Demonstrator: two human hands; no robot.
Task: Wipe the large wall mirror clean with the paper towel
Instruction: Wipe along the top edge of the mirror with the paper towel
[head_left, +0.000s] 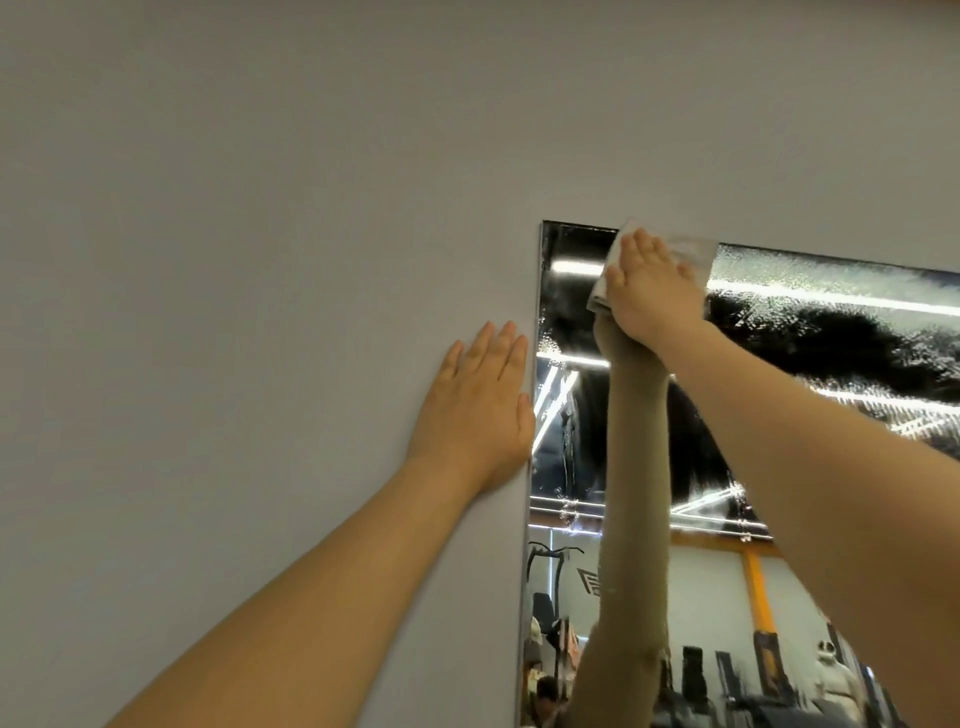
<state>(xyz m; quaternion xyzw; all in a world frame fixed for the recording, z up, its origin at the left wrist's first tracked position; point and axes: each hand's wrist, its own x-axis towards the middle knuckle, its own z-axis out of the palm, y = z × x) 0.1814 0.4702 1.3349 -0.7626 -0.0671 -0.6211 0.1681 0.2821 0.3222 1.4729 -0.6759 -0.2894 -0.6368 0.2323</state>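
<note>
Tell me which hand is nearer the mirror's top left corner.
Right. The right hand presses the white paper towel flat on the large frameless wall mirror just beside that corner; the left hand lies flat on the grey wall, lower, by the mirror's left edge.

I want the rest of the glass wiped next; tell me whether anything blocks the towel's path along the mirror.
Nothing visible does. The right hand presses the white paper towel flat on the large wall mirror near its top left corner; the glass to the right is unobstructed.

Plain pale grey wall (260, 182)
</note>
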